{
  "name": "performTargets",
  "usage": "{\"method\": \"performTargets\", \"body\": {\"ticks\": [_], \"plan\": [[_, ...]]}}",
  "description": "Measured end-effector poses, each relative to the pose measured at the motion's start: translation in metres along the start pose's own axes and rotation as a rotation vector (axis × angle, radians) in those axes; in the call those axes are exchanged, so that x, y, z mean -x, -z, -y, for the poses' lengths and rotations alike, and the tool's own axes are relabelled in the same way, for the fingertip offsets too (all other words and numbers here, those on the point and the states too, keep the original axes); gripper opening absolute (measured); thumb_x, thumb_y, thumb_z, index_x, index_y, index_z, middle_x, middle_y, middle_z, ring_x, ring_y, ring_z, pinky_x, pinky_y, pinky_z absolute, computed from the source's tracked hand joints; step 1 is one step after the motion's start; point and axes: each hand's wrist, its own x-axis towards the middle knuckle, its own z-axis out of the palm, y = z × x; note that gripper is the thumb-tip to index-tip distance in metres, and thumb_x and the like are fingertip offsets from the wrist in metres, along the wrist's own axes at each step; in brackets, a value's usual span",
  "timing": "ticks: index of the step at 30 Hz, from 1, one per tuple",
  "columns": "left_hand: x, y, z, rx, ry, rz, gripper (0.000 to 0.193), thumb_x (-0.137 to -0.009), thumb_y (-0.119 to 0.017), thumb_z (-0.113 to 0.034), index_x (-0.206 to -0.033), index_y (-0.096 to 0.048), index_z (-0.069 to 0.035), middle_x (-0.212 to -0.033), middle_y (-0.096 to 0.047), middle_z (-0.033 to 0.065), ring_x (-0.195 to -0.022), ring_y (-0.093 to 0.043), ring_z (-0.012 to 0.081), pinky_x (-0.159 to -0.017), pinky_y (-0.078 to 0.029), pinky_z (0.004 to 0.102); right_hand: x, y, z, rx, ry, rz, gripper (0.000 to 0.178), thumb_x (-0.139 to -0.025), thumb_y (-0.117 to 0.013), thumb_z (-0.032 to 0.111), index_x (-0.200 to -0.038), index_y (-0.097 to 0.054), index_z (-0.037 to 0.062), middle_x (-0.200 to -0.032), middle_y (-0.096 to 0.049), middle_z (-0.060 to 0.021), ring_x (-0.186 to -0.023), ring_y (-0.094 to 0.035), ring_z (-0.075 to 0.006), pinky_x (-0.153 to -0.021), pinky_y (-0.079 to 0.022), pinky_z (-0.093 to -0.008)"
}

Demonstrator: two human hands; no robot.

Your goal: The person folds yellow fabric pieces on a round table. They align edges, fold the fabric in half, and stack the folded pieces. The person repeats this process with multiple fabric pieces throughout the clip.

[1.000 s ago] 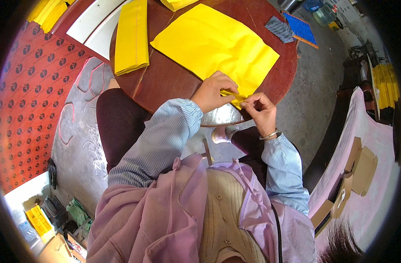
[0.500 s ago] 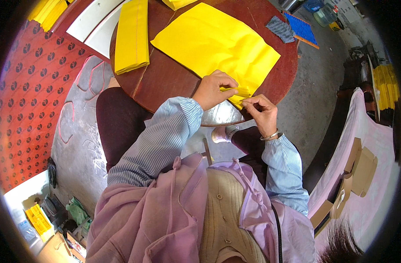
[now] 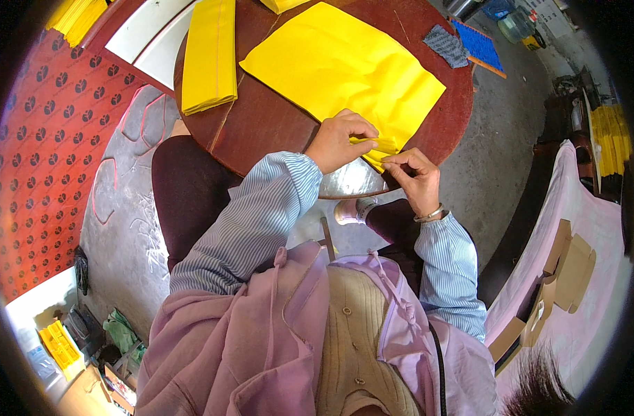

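Note:
A large yellow fabric sheet point(image 3: 345, 62) lies on the round dark-red table point(image 3: 261, 142), with its near corner bunched at the table's front edge. My left hand point(image 3: 341, 141) pinches a folded part of this corner between thumb and fingers. Just to its right, my right hand point(image 3: 414, 177) grips the tip of the same corner with thumb and forefinger. The hands are close together but apart. To the left on the table rests a long stack of folded yellow fabric point(image 3: 209, 59), touched by neither hand.
More yellow fabric point(image 3: 281, 3) sits at the table's far edge. A grey cloth scrap point(image 3: 446, 46) and a blue board point(image 3: 480, 47) are at the right edge. Opened cardboard boxes point(image 3: 575, 272) lie on a pink-white cloth point(image 3: 601, 229) at right. Pink cord point(image 3: 115, 184) trails on the floor.

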Motion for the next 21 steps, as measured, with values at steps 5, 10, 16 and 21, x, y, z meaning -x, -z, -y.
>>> {"method": "performTargets", "body": {"ticks": [5, 10, 16, 21], "plan": [[0.001, 0.005, 0.001, -0.015, -0.013, 0.045, 0.014, -0.088, -0.08, -0.008, -0.102, -0.078, -0.006, -0.113, -0.076, 0.0065, -0.109, -0.069, 0.0243, -0.099, -0.056, 0.0363, -0.001, -0.004, -0.004, -0.068, -0.043, -0.058, 0.012, -0.09, -0.085, 0.008, -0.098, -0.08, 0.0013, -0.088, -0.071, -0.0032, -0.076, -0.064, -0.0093, -0.069, -0.052, -0.0254], [0.002, 0.005, 0.002, -0.1, -0.175, 0.061, 0.019, -0.084, -0.082, -0.006, -0.103, -0.079, -0.007, -0.114, -0.076, 0.0068, -0.11, -0.068, 0.0262, -0.099, -0.057, 0.0373, 0.0, -0.008, -0.011, -0.133, -0.07, -0.075, 0.015, -0.089, -0.085, 0.007, -0.099, -0.077, 0.0004, -0.088, -0.069, -0.0015, -0.076, -0.063, -0.0081, -0.069, -0.051, -0.0246], [0.003, -0.009, 0.002, -0.069, -0.086, -0.072, 0.017, -0.083, -0.084, -0.007, -0.098, -0.078, -0.005, -0.107, -0.078, 0.0068, -0.108, -0.069, 0.0252, -0.097, -0.057, 0.036, 0.004, -0.002, -0.007, -0.071, -0.03, -0.016, 0.018, -0.088, -0.084, 0.0, -0.102, -0.073, 0.0019, -0.091, -0.067, 0.0003, -0.08, -0.062, -0.0076, -0.073, -0.052, -0.0233], [0.002, -0.008, 0.003, -0.036, -0.067, -0.077, 0.015, -0.083, -0.084, -0.008, -0.097, -0.078, -0.004, -0.106, -0.079, 0.0065, -0.108, -0.07, 0.0244, -0.098, -0.056, 0.0355, 0.005, 0.003, 0.004, 0.02, 0.081, 0.018, 0.022, -0.086, -0.084, 0.0, -0.107, -0.078, 0.003, -0.093, -0.068, -0.0036, -0.079, -0.064, -0.011, -0.068, -0.051, -0.0251]]}}
